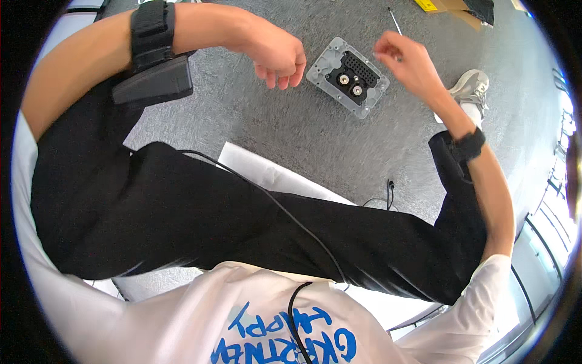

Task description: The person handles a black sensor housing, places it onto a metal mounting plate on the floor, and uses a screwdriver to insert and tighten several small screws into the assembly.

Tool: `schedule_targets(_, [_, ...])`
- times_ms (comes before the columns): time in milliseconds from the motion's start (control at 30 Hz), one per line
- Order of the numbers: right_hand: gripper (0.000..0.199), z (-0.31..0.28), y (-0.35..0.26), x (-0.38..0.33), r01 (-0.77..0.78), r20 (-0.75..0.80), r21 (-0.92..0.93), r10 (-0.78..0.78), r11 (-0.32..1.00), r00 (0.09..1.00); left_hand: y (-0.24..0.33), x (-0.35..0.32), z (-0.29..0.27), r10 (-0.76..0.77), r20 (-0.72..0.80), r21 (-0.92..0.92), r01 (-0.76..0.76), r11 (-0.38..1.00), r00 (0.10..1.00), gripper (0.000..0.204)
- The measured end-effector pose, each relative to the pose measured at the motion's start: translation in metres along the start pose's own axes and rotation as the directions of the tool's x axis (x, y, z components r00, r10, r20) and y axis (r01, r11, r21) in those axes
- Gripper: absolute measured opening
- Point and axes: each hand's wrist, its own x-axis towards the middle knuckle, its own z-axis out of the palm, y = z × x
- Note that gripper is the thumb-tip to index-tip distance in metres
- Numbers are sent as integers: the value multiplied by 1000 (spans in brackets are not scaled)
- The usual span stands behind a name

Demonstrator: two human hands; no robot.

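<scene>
A grey rectangular housing [320, 71] lies tilted on the floor between my hands. Set into it is a black panel [362, 68] with a grid of small holes and two round metal fittings. To its left, my left hand [280, 59] hangs with curled fingers; its palm is hidden. On the other side, my right hand [407, 60] is closed, thumb and fingertips together near the housing's right edge. What either hand holds, if anything, cannot be made out. A thin rod [395, 21] with a dark tip shows just beyond my right hand; whether they touch is unclear.
A white sheet [260, 170] lies on the grey floor before my legs. A black cable [254, 182] crosses my lap, and a small plug [390, 185] lies near my knee. My shoe [471, 88] is at right. A cardboard box [458, 11] stands at the far right.
</scene>
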Motion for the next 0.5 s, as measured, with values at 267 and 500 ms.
schedule_targets(267, [11, 48, 17, -76, 106, 112, 171, -126, 980, 986, 40, 30, -8, -26, -1, 99, 26, 995, 1000, 31])
schedule_targets(500, [10, 55, 19, -81, 85, 12, 140, -87, 986, 996, 15, 82, -18, 90, 171, -35, -85, 996, 981, 33])
